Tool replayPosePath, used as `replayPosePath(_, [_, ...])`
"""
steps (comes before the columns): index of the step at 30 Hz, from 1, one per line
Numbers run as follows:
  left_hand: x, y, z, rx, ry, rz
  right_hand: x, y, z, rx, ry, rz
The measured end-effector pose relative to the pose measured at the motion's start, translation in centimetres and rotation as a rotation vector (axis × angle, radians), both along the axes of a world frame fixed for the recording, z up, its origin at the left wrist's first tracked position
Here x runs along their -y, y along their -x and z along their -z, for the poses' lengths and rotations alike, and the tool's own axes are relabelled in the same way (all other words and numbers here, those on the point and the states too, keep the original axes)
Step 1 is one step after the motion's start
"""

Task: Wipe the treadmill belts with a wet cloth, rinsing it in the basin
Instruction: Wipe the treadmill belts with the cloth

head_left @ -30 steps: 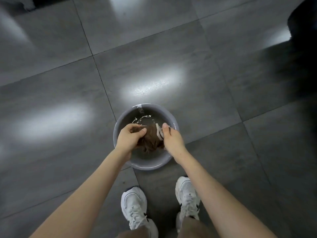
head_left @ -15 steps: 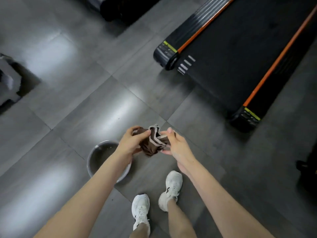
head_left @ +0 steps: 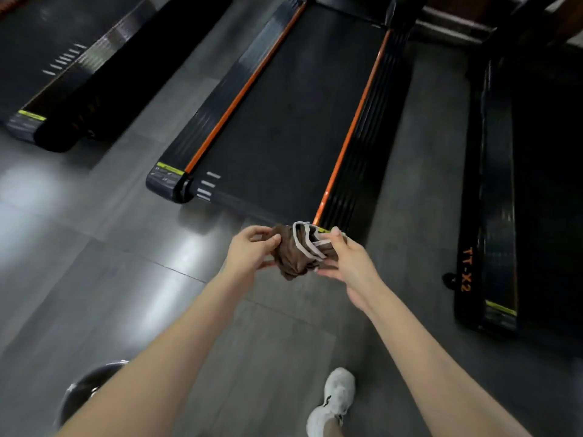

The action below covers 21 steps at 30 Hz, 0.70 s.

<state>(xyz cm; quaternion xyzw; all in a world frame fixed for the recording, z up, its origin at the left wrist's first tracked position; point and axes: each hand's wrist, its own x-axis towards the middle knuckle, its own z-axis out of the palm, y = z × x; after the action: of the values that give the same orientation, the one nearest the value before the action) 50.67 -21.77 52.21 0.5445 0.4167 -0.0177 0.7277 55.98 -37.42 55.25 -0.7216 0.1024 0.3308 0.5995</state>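
Note:
A bunched brown cloth (head_left: 295, 258) with a pale grey edge strip is held in the air between both hands. My left hand (head_left: 250, 252) pinches its left side. My right hand (head_left: 345, 260) grips its right side, thumb on the pale strip. The cloth hangs just in front of the near end of the middle treadmill belt (head_left: 284, 121), a black belt between two orange side stripes. The grey basin (head_left: 83, 391) stands on the floor at the lower left, partly hidden behind my left forearm.
Another treadmill (head_left: 72, 77) lies to the left and a third, marked TT-X2 (head_left: 498, 197), to the right. Grey floor tiles (head_left: 94, 247) spread between them. My white shoe (head_left: 334, 402) is on the floor at the bottom.
Both hands lifted the cloth out of the basin and carried it forward. The view swung up from the basin to the treadmills, and the basin fell to the lower left.

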Motion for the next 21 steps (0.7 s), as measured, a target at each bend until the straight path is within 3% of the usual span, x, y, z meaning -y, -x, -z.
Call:
replayPosePath(5, [5.7, -10.1, -1.4, -0.018, 0.019, -0.058, 5.8, -10.6, -1.7, 0.022, -0.038, -0.054])
replayPosePath(11, [9.1, -22.7, -1.7, -0.040, 0.302, -0.157, 7.8, -23.6, -2.1, 0.074, -0.027, -0.141])
replayPosePath(18, [8.4, -38.6, -2.1, -0.010, 0.368, -0.254, 7.4, -40.2, -3.5, 0.017, -0.051, -0.174])
replayPosePath(21, [8.2, -45.0, -2.7, -0.015, 0.302, -0.212, 7.6, -47.4, -4.0, 0.008, -0.028, -0.183])
